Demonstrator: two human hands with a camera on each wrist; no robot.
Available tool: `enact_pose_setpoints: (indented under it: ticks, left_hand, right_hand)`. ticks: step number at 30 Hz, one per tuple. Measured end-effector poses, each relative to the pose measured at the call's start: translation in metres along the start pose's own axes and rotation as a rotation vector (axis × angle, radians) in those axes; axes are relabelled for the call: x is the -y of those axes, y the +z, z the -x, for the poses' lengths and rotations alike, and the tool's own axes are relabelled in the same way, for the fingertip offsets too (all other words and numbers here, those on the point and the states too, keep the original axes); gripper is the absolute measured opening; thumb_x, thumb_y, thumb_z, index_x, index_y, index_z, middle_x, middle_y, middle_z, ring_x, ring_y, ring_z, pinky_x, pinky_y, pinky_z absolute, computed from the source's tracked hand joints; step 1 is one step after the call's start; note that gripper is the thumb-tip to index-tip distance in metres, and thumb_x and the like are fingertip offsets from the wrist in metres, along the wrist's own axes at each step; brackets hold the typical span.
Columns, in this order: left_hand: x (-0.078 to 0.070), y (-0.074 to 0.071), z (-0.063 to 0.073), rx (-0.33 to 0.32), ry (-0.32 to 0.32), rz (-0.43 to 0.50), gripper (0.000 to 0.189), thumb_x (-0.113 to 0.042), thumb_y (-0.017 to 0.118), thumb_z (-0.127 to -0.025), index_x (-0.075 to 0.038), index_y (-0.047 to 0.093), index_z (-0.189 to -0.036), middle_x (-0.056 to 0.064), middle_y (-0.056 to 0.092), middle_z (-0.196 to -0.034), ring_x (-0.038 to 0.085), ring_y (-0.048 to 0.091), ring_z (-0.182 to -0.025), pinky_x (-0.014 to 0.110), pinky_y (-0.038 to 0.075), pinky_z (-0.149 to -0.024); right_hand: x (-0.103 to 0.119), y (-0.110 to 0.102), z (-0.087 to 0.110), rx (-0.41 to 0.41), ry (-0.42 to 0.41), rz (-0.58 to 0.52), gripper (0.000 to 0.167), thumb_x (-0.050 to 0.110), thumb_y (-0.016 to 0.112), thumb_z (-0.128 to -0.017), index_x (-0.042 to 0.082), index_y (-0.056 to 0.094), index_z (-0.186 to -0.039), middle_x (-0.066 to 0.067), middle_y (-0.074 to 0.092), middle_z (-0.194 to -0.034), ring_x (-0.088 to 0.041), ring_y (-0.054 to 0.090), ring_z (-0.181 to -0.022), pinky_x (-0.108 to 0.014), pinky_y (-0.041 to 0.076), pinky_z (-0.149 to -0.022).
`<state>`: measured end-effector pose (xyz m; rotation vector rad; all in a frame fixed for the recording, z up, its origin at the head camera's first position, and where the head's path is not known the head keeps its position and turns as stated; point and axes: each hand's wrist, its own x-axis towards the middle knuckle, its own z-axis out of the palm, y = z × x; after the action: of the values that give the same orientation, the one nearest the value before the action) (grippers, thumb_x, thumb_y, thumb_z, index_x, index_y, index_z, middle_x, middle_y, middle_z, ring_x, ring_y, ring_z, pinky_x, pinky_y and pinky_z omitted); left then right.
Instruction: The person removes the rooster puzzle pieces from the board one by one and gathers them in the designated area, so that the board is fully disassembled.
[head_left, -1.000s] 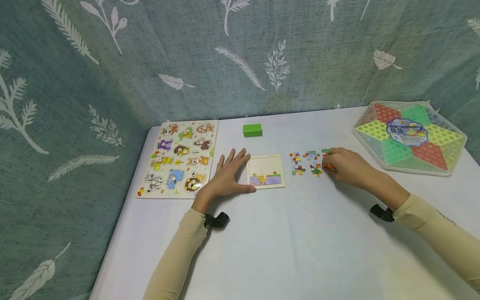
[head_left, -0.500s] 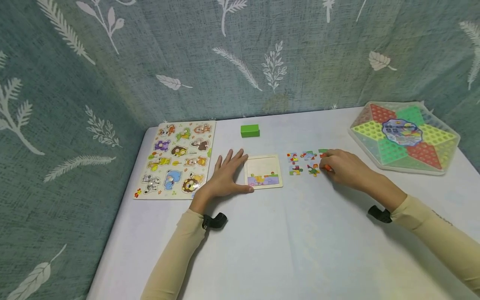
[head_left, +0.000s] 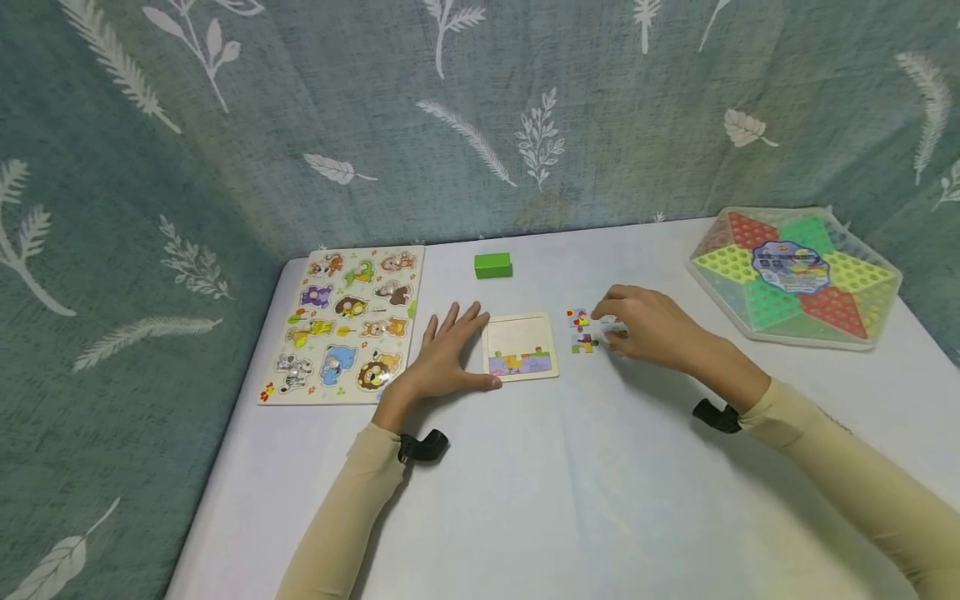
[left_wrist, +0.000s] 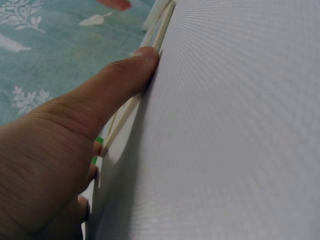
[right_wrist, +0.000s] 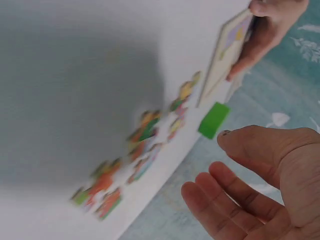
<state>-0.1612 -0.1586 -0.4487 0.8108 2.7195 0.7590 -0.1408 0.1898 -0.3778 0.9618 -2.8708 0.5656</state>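
Observation:
My left hand (head_left: 442,358) lies with fingers spread at the left side of a small wooden puzzle tray (head_left: 519,336). Its thumb (left_wrist: 135,67) presses on the tray's near edge in the left wrist view. Joined purple and yellow pieces (head_left: 536,362) fill the tray's lower part; bare wood shows above. To the right, over loose jigsaw pieces (head_left: 582,343), hovers my right hand (head_left: 651,327), which hides some of them in the head view. Thumb and fingers (right_wrist: 240,192) stand apart, nothing between them. Several bright pieces (right_wrist: 102,182) lie in rows, blurred, in the right wrist view.
A green block (head_left: 492,266) sits behind the tray. On the left lies a white animal peg-puzzle board (head_left: 311,398), close to the left hand. A hexagonal game box (head_left: 791,267) with coloured triangles stands at the back right. Patterned cloth (head_left: 450,200) hangs behind the table.
My right hand has lifted off the rightmost pieces, spread its thumb and fingers, and moved left over the middle ones. The left hand stays at the tray. The head view has shifted slightly.

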Motion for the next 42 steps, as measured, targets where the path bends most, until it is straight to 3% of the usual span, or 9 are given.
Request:
enact_pose_setpoints:
  ticks: [11, 17, 29, 42]
  left_hand:
    - [-0.001, -0.002, 0.001, 0.015, 0.011, -0.011, 0.111, -0.055, 0.083, -0.075, -0.014, 0.025, -0.16, 0.004, 0.009, -0.168, 0.031, -0.006, -0.152, 0.055, -0.012, -0.117]
    - [0.0, -0.005, 0.001, 0.049, 0.017, -0.001, 0.114, -0.056, 0.083, -0.074, -0.014, 0.023, -0.161, 0.004, 0.007, -0.168, 0.03, -0.008, -0.152, 0.054, -0.014, -0.117]
    - [0.0, -0.006, 0.0, 0.052, 0.01, -0.014, 0.113, -0.055, 0.083, -0.075, -0.013, 0.023, -0.161, 0.005, 0.007, -0.168, 0.031, -0.008, -0.152, 0.056, -0.012, -0.116]
    - [0.0, -0.006, 0.002, 0.047, 0.022, -0.018, 0.111, -0.056, 0.081, -0.078, -0.012, 0.022, -0.161, 0.006, 0.007, -0.168, 0.031, -0.008, -0.152, 0.057, -0.012, -0.116]
  right_hand:
    - [0.031, 0.013, -0.04, 0.047, -0.06, -0.048, 0.029, 0.007, 0.076, -0.085, 0.003, 0.072, -0.113, -0.011, 0.068, -0.103, -0.021, 0.063, -0.082, -0.039, 0.052, -0.068]
    - [0.046, 0.021, -0.055, 0.1, -0.086, -0.075, 0.028, 0.007, 0.075, -0.087, 0.002, 0.072, -0.115, -0.012, 0.069, -0.108, -0.023, 0.064, -0.09, -0.042, 0.053, -0.077]
    - [0.063, 0.035, -0.073, 0.14, -0.118, -0.091, 0.028, 0.007, 0.075, -0.087, 0.002, 0.072, -0.114, -0.012, 0.068, -0.108, -0.025, 0.066, -0.094, -0.043, 0.054, -0.082]
    - [0.08, 0.065, -0.087, 0.192, -0.189, -0.086, 0.023, 0.006, 0.075, -0.085, 0.003, 0.074, -0.107, -0.009, 0.072, -0.103, -0.026, 0.067, -0.095, -0.043, 0.054, -0.083]
